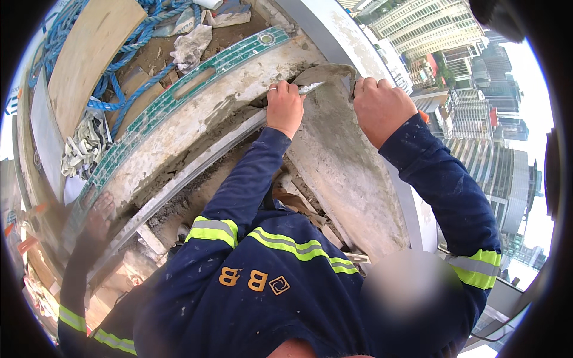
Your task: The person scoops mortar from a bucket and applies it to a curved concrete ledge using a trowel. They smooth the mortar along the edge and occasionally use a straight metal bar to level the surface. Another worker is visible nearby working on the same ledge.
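Note:
My left hand (285, 108) has its fingers curled over the far end of a long grey metal straightedge (194, 158), which lies along the side of a mortar-smeared concrete ledge (239, 80). My right hand (385, 110) is closed in a fist round the handle of a trowel, whose mortar-coated blade (325, 73) points left toward my left hand, over the ledge's corner. The handle is mostly hidden by my fingers. On top of the ledge rests a long green spirit level (179, 98).
Blue rope (122, 71), a bent plywood sheet (92, 51) and crumpled scraps (192, 46) lie beyond the ledge. A co-worker's blurred hand (98, 221) is at the left. A second concrete ledge (352, 173) runs toward me, beside a drop with high buildings (483, 119) far below.

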Available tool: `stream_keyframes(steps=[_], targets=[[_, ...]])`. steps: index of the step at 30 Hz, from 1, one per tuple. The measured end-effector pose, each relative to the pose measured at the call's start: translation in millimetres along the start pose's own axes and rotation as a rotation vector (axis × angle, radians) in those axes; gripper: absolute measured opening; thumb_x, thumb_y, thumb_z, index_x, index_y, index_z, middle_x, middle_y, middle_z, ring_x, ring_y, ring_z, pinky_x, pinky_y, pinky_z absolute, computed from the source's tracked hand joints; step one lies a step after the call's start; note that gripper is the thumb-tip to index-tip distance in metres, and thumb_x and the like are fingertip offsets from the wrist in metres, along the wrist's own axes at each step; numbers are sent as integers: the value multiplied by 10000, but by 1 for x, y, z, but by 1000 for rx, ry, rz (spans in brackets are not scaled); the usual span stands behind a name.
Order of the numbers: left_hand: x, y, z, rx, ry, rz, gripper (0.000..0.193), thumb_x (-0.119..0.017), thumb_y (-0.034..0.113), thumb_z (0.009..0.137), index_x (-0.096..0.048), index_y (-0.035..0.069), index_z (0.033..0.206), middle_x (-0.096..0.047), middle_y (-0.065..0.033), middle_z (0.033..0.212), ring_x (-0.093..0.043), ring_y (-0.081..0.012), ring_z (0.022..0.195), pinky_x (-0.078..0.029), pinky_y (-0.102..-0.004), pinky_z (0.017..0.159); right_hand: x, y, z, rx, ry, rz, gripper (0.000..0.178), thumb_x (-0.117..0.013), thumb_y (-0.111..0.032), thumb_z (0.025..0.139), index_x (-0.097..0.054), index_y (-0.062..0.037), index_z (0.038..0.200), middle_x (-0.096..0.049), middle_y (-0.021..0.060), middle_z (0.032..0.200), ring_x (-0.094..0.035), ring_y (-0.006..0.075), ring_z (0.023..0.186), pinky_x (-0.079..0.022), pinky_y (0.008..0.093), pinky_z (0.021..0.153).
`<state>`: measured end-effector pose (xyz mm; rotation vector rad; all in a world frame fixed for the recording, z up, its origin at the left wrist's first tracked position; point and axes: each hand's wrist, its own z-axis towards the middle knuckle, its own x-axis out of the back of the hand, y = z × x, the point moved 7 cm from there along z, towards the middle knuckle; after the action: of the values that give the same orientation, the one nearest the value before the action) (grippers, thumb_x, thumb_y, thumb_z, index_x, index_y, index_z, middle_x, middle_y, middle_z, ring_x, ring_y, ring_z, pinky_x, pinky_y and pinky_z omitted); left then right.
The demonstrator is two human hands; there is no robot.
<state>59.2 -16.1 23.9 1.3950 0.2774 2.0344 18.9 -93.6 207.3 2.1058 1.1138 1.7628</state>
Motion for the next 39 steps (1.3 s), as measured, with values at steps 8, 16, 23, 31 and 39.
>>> stream_keyframes(steps=[8,16,23,31,39], targets=[[2,5,-1,-5,4,18,250,-675,250,769,-568,40,854,-521,-108,909,-519,-296,939,-420,-372,816,3,9,43,-64,-25,-234,196,-557,-193,805,-704,-67,840,-619,109,836,-632,254,798,-522,407,621],[2,-1,2,29,-12,-30,244,-706,209,751,-562,33,841,-512,-114,878,-514,-303,912,-425,-402,858,10,5,49,-100,85,-296,142,-586,-148,764,-703,-68,776,-610,79,794,-623,225,793,-511,344,617],[5,5,2,26,15,-86,240,-720,191,735,-577,32,844,-514,-120,874,-514,-313,907,-427,-415,833,10,8,40,-142,11,-205,137,-574,-114,782,-702,-69,802,-624,82,848,-631,219,835,-521,336,643],[1,-13,6,20,2,-167,289,-725,190,723,-618,26,935,-578,-149,920,-543,-345,913,-432,-420,801,-3,25,-70,-514,103,390,311,-607,-133,794,-579,-43,1091,-597,133,912,-619,298,846,-509,399,692],[-8,3,19,-76,-134,-193,291,-733,186,711,-646,-4,913,-601,-185,864,-573,-369,837,-451,-429,766,-188,-126,-264,-1209,-15,1269,367,-648,-188,763,-623,5,1073,-629,225,904,-599,388,859,-470,426,762]])
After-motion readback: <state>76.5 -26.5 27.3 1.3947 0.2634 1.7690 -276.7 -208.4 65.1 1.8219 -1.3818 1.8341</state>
